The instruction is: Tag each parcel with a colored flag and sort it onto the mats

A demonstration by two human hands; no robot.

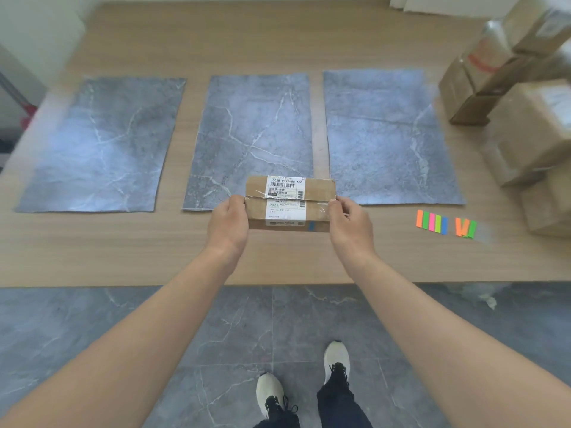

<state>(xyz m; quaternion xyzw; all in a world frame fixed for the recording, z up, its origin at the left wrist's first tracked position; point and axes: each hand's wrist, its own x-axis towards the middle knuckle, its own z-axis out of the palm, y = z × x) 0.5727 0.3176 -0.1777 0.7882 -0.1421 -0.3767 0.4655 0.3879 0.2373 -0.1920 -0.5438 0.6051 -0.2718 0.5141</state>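
A small brown cardboard parcel (318, 208) with a white shipping label and a blue flag on its front face is held above the near edge of the middle mat (253, 131). My left hand (228, 224) grips its left end and my right hand (350, 227) grips its right end. Three grey marble-patterned mats lie side by side on the wooden table: the left mat (99, 143), the middle one and the right mat (383, 134). Several colored flags (445, 224) in orange, green, pink and blue lie on the table to the right.
A stack of brown cardboard parcels (519, 118) stands at the table's right end. The wooden table's front edge (123, 284) runs across the view, with grey tiled floor and my feet below it.
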